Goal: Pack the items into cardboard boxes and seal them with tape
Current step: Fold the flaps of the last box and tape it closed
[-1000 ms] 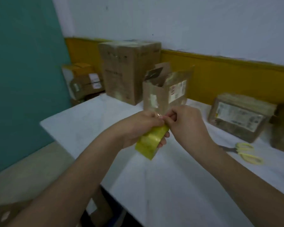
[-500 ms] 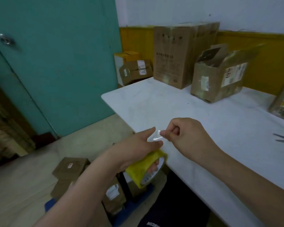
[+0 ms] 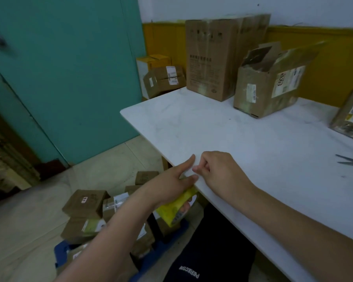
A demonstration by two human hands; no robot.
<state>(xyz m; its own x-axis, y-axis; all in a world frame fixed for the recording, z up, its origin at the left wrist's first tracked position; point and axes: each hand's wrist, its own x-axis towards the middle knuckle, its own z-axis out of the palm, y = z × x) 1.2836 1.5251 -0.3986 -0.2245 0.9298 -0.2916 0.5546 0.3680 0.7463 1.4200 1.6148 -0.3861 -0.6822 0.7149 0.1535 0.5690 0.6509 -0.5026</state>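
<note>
My left hand (image 3: 171, 183) grips a yellow roll of packing tape (image 3: 176, 208) just below the near edge of the white table (image 3: 222, 131), its index finger stretched out along the edge. My right hand (image 3: 218, 171) lies on the table edge beside it, fingers curled, pinching the clear free end of the tape between thumb and fingertips. An open cardboard box (image 3: 269, 82) with its flaps up stands at the back of the table next to a tall sealed box (image 3: 212, 58). Part of the roll is hidden behind my left hand.
Scissors (image 3: 351, 160) lie at the right edge of the table. A taped parcel (image 3: 351, 117) sits at far right. Several small packed boxes (image 3: 86, 204) are piled in a blue crate (image 3: 62, 251) on the floor below left. More parcels (image 3: 163, 78) stand by the teal door (image 3: 59, 68).
Both hands have come down with the tape roll to the table's near edge. The view has swung left and down, bringing the floor boxes and door into sight.
</note>
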